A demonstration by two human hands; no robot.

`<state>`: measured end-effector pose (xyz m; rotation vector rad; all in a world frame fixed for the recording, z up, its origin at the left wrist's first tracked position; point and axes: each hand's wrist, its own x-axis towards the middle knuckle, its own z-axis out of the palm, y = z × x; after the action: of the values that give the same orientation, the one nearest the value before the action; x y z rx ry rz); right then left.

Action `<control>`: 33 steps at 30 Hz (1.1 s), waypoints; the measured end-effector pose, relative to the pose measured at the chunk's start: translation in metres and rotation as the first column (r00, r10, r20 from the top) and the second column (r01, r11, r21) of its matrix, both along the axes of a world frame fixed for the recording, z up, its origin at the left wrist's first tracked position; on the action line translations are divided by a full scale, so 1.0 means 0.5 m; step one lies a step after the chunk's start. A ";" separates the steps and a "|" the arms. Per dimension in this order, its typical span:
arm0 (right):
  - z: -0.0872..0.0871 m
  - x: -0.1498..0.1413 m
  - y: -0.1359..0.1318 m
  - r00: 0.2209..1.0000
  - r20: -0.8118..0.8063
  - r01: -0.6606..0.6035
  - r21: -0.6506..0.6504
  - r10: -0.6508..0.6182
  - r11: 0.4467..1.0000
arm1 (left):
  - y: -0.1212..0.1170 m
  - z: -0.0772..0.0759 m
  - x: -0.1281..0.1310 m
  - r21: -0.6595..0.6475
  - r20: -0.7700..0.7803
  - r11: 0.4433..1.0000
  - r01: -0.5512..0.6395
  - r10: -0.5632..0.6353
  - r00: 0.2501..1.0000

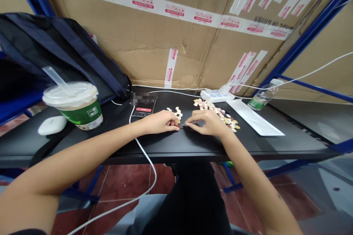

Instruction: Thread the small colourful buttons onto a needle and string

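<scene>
My left hand (164, 122) rests on the black tabletop with its thumb and fingers pinched on a small dark reddish piece, mostly hidden by the fingertips. Opposite it, my right hand (206, 122) pinches a thin silvery needle-like rod (182, 125) between thumb and forefinger. The rod's tip points left and reaches the piece; whether it passes through cannot be made out. Just behind the fingertips lies a small group of pale button-like pieces (178, 112). A larger spread of cream, pink and yellow button-like pieces (220, 112) lies behind and beside my right hand.
A phone (142, 109) and white cable (146, 156) lie left of my hands. Farther left are a lidded drink cup (79, 108), white earphone case (52, 125) and dark backpack (68, 51). Rightward are a power strip (213, 96), white paper strip (255, 118) and bottle (263, 96). Cardboard (149, 58) stands behind.
</scene>
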<state>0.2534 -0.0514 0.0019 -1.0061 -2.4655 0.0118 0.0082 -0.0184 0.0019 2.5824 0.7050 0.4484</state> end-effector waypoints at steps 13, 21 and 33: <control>0.005 -0.003 -0.004 0.999 0.048 -0.012 0.032 0.011 0.999 | 0.000 0.006 -0.002 0.046 0.000 0.995 0.092 -0.092 0.996; -0.010 0.015 0.014 0.955 0.047 0.282 0.163 -0.293 0.946 | 0.002 0.003 -0.009 0.131 -0.015 0.987 0.089 -0.088 0.996; -0.021 0.043 0.042 0.854 0.176 0.478 0.106 -0.490 0.872 | -0.001 0.007 -0.009 0.106 -0.032 0.990 0.090 -0.087 0.996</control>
<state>0.2747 -0.0306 -0.0087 -1.6452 -2.2888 -0.3387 0.0035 -0.0188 0.0054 2.7129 0.5868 0.4351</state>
